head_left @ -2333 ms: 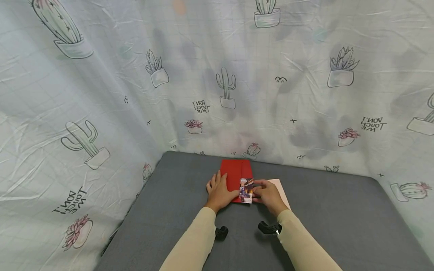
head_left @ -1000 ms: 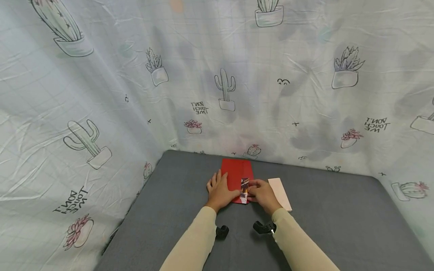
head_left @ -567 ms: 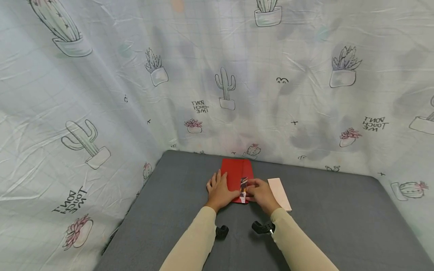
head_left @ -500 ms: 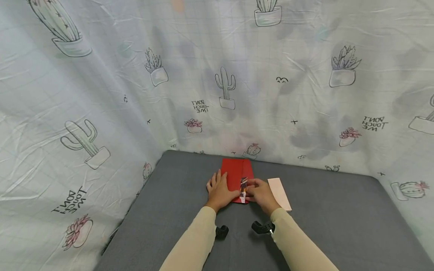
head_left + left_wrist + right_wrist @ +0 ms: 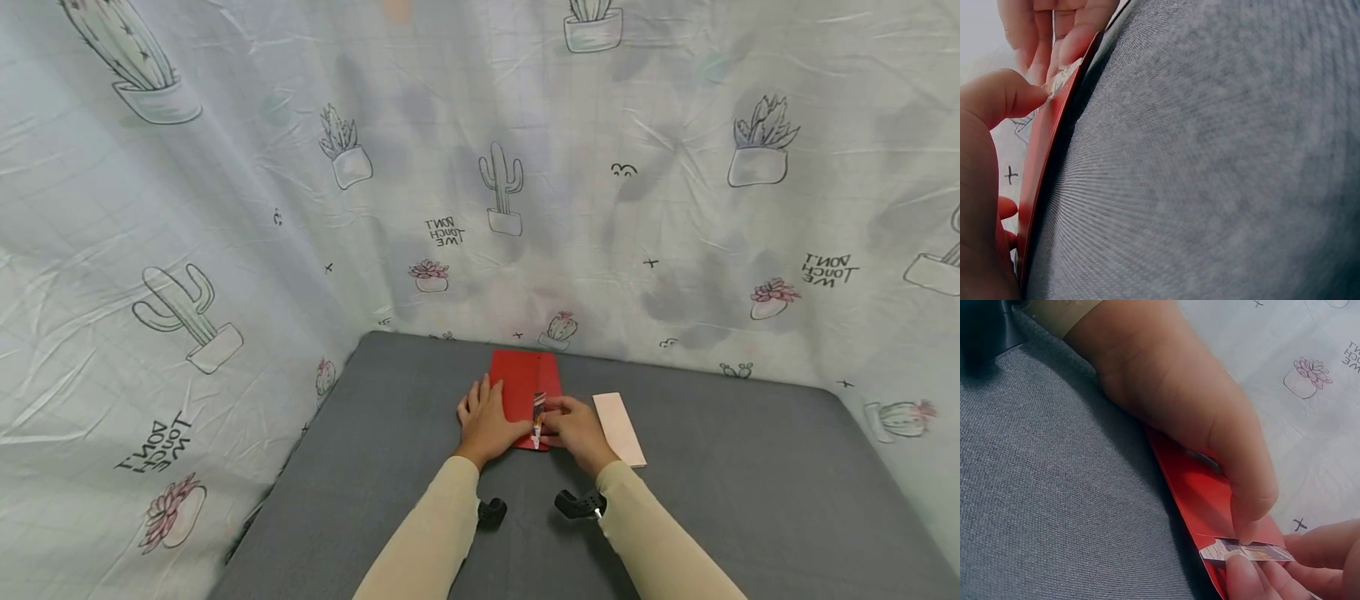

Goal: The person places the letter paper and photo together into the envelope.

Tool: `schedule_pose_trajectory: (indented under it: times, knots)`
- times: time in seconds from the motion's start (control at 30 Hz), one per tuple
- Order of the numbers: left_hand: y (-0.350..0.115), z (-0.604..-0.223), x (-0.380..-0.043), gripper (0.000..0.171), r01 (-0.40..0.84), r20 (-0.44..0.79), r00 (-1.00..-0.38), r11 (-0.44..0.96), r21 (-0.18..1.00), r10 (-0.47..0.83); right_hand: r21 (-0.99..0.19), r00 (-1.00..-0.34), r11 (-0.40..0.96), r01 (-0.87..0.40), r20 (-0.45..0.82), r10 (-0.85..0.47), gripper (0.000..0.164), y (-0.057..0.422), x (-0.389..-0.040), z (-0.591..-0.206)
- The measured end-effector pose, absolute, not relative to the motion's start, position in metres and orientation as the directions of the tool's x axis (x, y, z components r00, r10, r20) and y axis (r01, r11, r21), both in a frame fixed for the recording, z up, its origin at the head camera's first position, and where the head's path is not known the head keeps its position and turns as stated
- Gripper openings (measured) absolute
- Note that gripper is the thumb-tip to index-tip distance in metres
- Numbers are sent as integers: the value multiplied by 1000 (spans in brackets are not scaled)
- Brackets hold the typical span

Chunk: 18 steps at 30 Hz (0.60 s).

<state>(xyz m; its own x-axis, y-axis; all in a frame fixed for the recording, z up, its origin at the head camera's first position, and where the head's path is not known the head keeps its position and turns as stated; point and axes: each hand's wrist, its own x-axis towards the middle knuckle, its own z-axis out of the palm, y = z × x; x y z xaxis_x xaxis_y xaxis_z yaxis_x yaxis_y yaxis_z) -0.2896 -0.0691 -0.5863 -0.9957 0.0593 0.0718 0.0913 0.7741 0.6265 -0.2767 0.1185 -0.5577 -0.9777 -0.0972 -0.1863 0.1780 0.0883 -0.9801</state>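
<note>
A red envelope lies flat on the grey table, with a lengthwise edge visible on its right part. A narrow strip of a printed photo card shows at that edge; the rest is hidden under the red paper. My left hand rests on the envelope with fingers spread, its thumb reaching the card's side. In the right wrist view the left thumb presses at the edge beside the card. My right hand pinches the card's exposed side from the right.
To the right of my right hand lies a pale pink paper rectangle. The grey table ends at a cactus-print curtain behind and at the left. Black wrist cameras hang below both forearms, close above the table.
The photo card has slid left under the red paper, from fully visible to a thin strip. My right hand has moved left with it, uncovering the pink paper; the left hand stays put.
</note>
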Motion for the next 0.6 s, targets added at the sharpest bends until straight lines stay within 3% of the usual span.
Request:
schedule_pose_trajectory:
  times: [0.6]
  knots:
    - [-69, -588, -291, 98, 92, 82, -995, 782, 617, 53, -979, -971, 65, 192, -199, -132, 41, 114, -275, -556]
